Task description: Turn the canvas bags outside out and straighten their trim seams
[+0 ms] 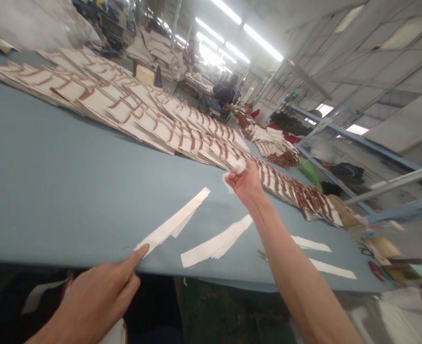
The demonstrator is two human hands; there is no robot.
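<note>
My left hand [105,289] is low at the table's near edge, its index finger stretched onto the end of a white fabric strip [177,217]. Its other fingers are curled, and what they hold is hidden. Below this hand show a white strip end [40,294] and part of a white piece with a brown edge [115,333]. Farther out, my right hand [247,181] is closed on a small white piece [240,166], blurred, beside the long row of fabric pieces. Between my arms lies another small bunch of white strips [214,243].
Overlapping white pieces with brown trim [142,112] run along the blue-green table [70,186]. More white strips [334,268] and a small metal tool [263,255] lie by my right forearm. A person [225,91] sits farther back. Metal racks [340,196] stand at the right.
</note>
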